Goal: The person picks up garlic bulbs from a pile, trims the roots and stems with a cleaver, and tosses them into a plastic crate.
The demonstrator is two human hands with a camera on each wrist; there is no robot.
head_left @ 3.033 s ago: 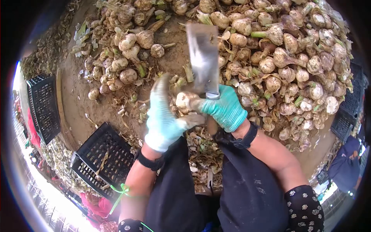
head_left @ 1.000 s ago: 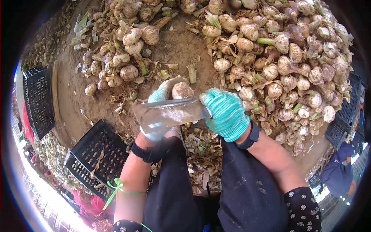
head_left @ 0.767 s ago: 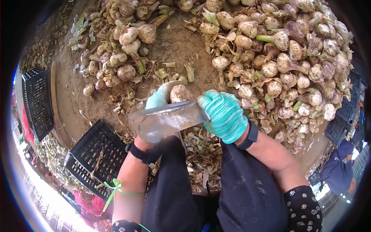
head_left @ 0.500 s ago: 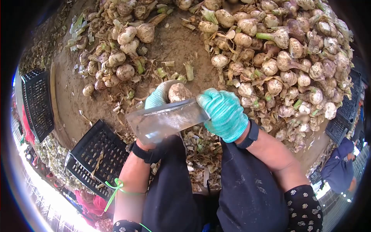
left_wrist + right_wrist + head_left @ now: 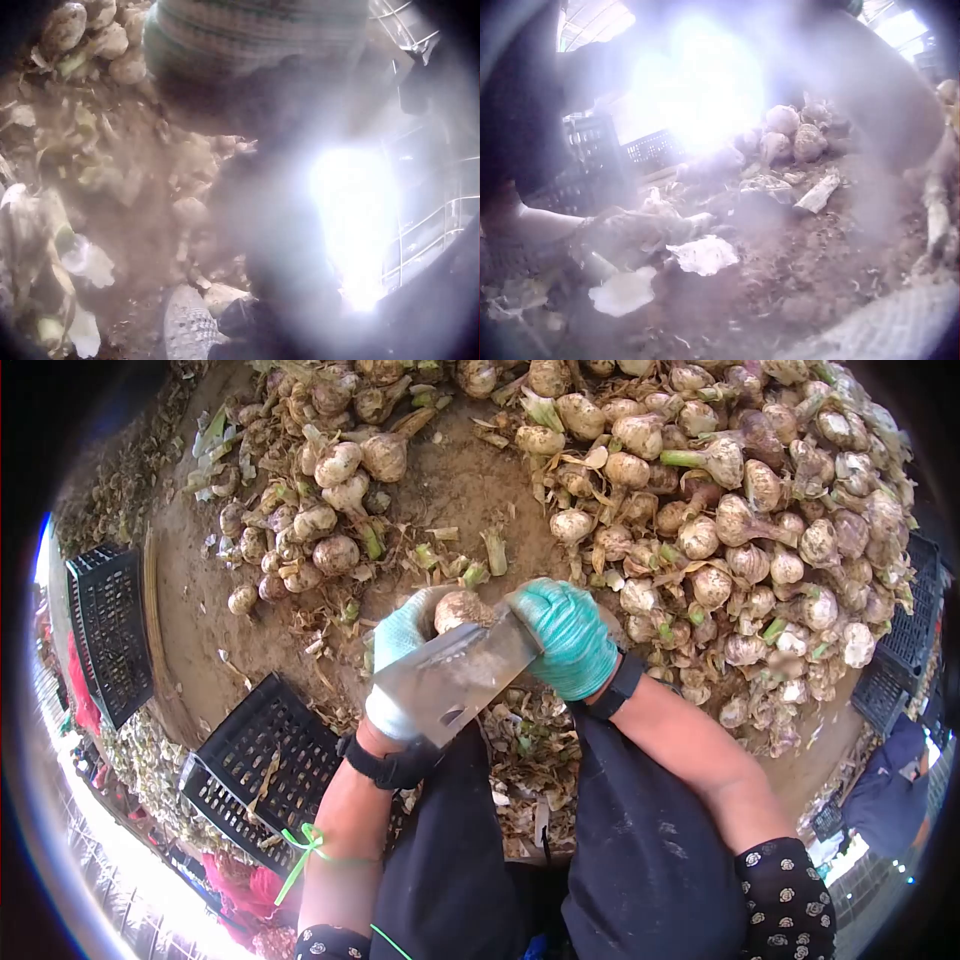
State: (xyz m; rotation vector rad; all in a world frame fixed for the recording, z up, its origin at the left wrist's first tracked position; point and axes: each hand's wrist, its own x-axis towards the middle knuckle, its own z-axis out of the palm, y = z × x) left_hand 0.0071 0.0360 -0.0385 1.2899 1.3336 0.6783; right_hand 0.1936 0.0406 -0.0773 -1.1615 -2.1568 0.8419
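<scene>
- Garlic bulb [image 5: 458, 610] sits mid-frame, gripped by the left hand [image 5: 398, 660], gloved fingers curled round it.
- Right hand [image 5: 567, 635], fingers wrapped on the cleaver [image 5: 455, 678], lays its blade against the bulb.
- Garlic heap [image 5: 760, 530] lies at two o'clock; black crate [image 5: 262, 760] at eight.

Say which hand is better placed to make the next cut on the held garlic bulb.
Probably the right: the right hand in the teal knit glove grips the broad steel cleaver, its blade against the pale round garlic bulb. The left hand in the pale glove holds that bulb.
</scene>
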